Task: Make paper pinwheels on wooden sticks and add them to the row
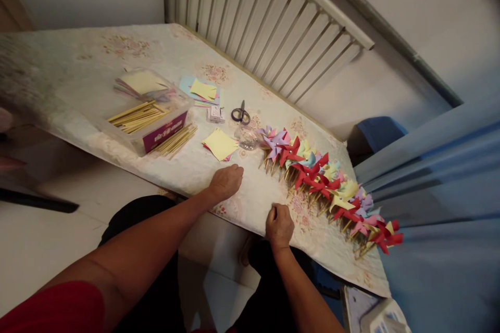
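My left hand (227, 182) rests on the tablecloth as a closed fist, just below a small stack of yellow paper squares (221, 144) with cut corners. Near the table's front edge lies my right hand (280, 225), also curled into a fist; nothing shows in either one. Right of both hands, several paper pinwheels (320, 183) in red, purple, yellow, pink and blue lie in a row on thin sticks. A clear bag of small pins or beads (247, 138) sits between the paper and the pinwheels. Dark-handled scissors (240, 113) lie behind it.
On the left stands a clear plastic box (137, 141) holding wooden sticks and paper, with more loose sticks (175, 141) beside it. Coloured paper (203, 91) and a small white box (215, 114) lie farther back. A radiator (269, 26) and blue curtain (441, 208) border the table.
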A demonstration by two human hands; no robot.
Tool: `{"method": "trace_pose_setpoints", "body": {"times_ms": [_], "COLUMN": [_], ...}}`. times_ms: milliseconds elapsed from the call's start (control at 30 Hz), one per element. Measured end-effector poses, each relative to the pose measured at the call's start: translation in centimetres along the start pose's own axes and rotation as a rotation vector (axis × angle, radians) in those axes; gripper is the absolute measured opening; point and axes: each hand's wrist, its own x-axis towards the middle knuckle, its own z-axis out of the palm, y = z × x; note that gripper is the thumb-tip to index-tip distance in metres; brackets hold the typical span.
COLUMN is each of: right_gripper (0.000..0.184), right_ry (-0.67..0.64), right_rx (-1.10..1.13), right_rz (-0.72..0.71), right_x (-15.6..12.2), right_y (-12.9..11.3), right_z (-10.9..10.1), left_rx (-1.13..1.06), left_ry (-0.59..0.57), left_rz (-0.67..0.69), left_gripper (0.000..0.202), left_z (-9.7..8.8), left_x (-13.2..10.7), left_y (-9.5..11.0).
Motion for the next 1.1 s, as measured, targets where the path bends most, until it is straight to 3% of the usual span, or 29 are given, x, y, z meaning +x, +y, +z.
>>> {"method": "trace_pose_setpoints", "body": {"times_ms": [633, 800, 967, 1100], "right_gripper": [0.026, 0.027, 0.026, 0.024], "right_ry": [-0.001, -0.033, -0.021, 0.004], "right_rx": [0.005, 0.106, 0.361, 0.443], "right_rz": [0.019, 0.063, 0.161, 0.148], "right_x": [0.0, 0.2, 3.8, 9.3], "right_y": [0.0, 0.2, -1.4, -6.3], "right_z": [0.0, -0.1, -0.6, -1.5], "left_rx": [-0.032, -0.038, -0.044, -0.049], "left_ry": [-0.017, -0.015, -0.036, -0.028], "left_rz": [-0.023, -0.021, -0.014, 0.002], "left_gripper": [0.028, 0.028, 0.03, 0.032], "left_z": [-0.1, 0.0, 0.1, 0.0], "left_x": [0.1, 0.2, 0.4, 0.3], "left_y": [0.1, 0.1, 0.3, 0.5]}}
